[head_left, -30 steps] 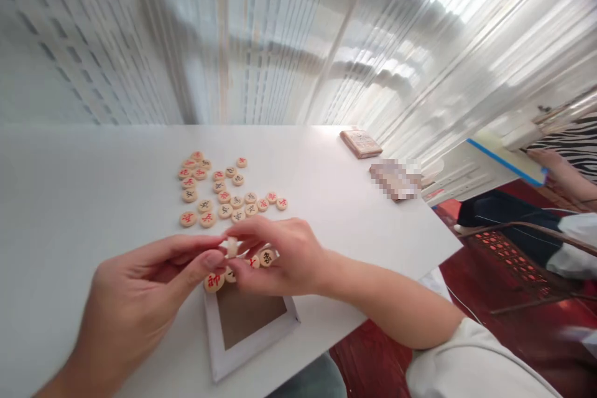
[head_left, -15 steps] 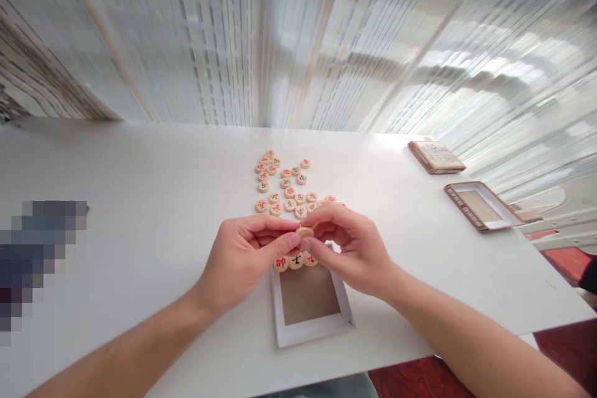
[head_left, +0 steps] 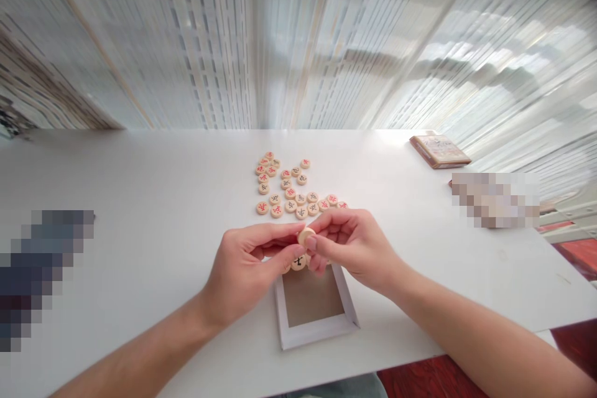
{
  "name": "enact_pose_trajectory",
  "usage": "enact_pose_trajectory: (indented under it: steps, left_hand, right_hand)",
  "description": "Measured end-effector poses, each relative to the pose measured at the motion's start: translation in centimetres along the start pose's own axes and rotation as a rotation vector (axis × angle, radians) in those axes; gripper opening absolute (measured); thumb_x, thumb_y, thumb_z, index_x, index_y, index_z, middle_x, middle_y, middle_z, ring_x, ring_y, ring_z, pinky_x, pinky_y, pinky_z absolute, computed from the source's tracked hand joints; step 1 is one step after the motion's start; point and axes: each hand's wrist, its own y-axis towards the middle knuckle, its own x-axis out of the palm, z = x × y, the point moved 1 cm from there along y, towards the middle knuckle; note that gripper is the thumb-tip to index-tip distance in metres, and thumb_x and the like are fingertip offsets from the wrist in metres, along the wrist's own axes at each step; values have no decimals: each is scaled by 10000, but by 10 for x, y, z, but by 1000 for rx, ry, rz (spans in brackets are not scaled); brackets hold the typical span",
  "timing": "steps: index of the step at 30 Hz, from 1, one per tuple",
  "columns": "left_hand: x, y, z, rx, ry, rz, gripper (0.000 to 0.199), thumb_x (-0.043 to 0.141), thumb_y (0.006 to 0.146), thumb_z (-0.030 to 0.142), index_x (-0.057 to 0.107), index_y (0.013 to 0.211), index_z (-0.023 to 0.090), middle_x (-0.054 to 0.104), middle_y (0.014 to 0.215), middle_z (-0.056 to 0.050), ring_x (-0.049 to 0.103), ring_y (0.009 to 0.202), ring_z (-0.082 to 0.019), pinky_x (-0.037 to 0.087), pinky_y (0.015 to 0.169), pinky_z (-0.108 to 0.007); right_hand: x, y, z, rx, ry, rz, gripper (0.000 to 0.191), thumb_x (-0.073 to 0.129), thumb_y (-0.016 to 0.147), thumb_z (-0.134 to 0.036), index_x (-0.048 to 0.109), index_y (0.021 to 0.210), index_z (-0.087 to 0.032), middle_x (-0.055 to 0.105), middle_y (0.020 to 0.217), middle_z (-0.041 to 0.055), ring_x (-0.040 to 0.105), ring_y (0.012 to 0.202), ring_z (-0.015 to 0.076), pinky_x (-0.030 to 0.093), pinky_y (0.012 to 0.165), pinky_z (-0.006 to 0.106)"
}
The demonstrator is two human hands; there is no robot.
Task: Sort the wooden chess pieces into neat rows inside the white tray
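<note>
Between thumb and fingers, my right hand (head_left: 357, 249) holds a round wooden piece (head_left: 306, 237) above the far edge of an open white box (head_left: 319, 333). Close beside it, my left hand (head_left: 249, 258) has its thumb and index finger near the piece's left side; whether they touch it is unclear. Inside the box, a piece with a black character (head_left: 298, 262) lies in a row at the far end, partly hidden by my hands. Several pieces with red or black characters (head_left: 290, 193) lie on the white table beyond my hands.
A closed patterned box (head_left: 441, 150) lies at the table's back right, with a blurred-out object (head_left: 494, 200) nearer. Another pixelated dark object (head_left: 41, 273) is at the left. Striped curtains (head_left: 289, 37) hang behind the white table (head_left: 163, 199).
The piece has turned in my fingers and now sits mainly in my right hand. My left thumb has drawn back slightly from it. The view has shifted a little.
</note>
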Motion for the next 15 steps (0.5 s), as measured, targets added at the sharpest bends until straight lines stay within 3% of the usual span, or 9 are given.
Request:
enact_pose_trajectory:
  steps: [8,11,15]
  left_hand:
    - [-3,1,-1,8,36,27,264,913,816,182,878,1072,235,870,948,-42,838,823,-214,722,761,-272]
    - [-4,2,0,-46,14,62,277,934,803,261,872,1066,199,869,966,-78,844,853,-253,730,772,-313]
    - [-4,3,0,-122,-41,68,333,934,808,327,862,1094,175,869,992,-102,848,862,-261,729,824,-337]
  right_hand:
    - [-1,1,-2,95,69,-56,299,1002,691,-284,803,856,-132,788,677,51,760,567,171,661,551,252]
    - [0,1,0,-16,25,-51,335,984,722,-271,830,995,-152,789,699,41,767,599,184,669,580,282]
    - [-1,1,5,-312,-127,10,355,964,746,-198,845,1081,-209,803,784,36,771,678,174,660,627,263]
